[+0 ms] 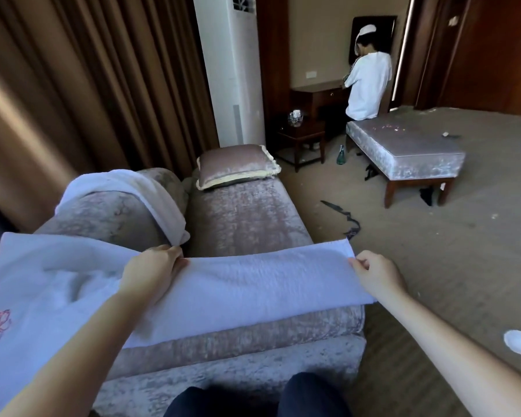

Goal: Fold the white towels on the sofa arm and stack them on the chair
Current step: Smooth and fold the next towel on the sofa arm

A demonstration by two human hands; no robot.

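Brown curtains (73,85) are hanging in long folds on the left, light catching one fold, and a tall white air conditioner (232,70) is standing beside them. Beige carpet (433,251), littered with small scraps, is covering the floor under a silvery upholstered bench (403,152) on wooden legs. Farther back, a dark side table (301,136) and desk (316,94) are sitting against a tan wall (316,40), near reddish wooden doors (494,55).

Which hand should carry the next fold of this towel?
Right, likely: the right hand pinches the towel at its free end corner; the left hand grips it mid-edge, suited to anchoring.
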